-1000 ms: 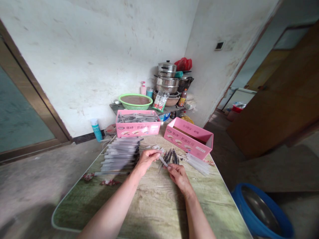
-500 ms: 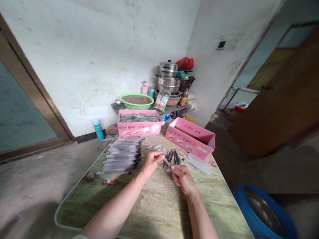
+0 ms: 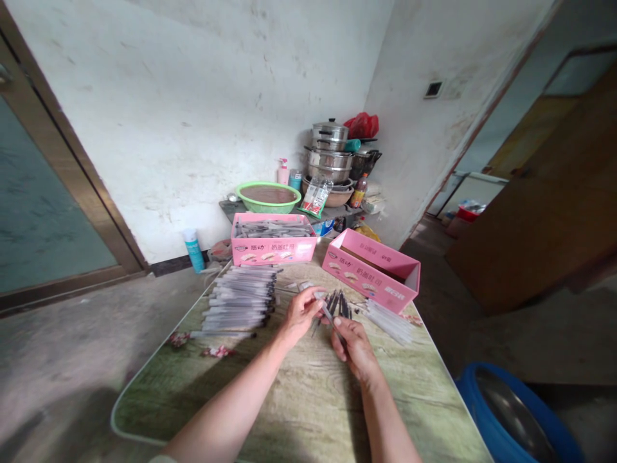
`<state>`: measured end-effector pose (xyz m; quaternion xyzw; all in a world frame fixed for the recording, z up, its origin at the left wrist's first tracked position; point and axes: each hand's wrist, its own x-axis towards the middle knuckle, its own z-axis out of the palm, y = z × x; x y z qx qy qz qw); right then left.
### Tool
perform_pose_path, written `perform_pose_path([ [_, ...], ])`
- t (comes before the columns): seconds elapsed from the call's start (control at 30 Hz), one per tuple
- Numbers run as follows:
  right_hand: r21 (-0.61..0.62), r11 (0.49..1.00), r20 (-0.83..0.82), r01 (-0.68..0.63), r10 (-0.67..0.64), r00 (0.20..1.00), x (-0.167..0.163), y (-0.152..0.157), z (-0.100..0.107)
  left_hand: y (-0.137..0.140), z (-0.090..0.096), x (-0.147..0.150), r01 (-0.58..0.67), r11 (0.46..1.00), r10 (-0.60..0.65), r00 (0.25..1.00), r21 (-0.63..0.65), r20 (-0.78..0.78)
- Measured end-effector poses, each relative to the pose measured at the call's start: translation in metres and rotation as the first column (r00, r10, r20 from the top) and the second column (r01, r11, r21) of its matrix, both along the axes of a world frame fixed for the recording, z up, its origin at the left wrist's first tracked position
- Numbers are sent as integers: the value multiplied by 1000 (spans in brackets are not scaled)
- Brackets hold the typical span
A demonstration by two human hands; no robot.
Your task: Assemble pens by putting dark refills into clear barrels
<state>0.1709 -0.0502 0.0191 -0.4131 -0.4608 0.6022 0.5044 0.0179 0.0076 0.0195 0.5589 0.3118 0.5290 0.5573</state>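
My left hand [image 3: 301, 314] and my right hand [image 3: 355, 344] meet over the middle of the table, joined by one slim pen [image 3: 328, 314] held at a slant. The left fingers pinch its upper end, where something pale shows, too small to make out. The right thumb and fingers close round its lower end. Just behind the hands lie several dark pen refills [image 3: 343, 303]. Left of them, a long row of capped, translucent pens [image 3: 241, 299] covers the table. Clear empty pen barrels [image 3: 390, 321] lie in a bundle to the right.
A pink box [image 3: 274, 251] full of pens stands at the table's back edge. A second pink box [image 3: 369, 273], angled, is at the back right. Behind are a green basin [image 3: 267, 204] and stacked steel pots [image 3: 330, 161]. A blue tub [image 3: 520, 411] stands right of the table [image 3: 308, 411].
Both hands still hold the pen between them, and more of the pen shows now. My left fingers have shifted slightly. The whole view has moved a little.
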Motion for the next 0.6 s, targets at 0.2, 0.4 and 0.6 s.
perform_pose_path([
  [0.2,30,997,4,73,-73,997,8,1,-1,16,17,-42,-398,913,385,913,90,135],
  [0.4,34,985,-61,168,-166,984,15,3,-1,30,19,-85,-609,770,605,792,192,83],
  [0.6,43,977,-84,210,-206,975,19,3,-3,42,9,-96,-666,732,643,745,143,176],
])
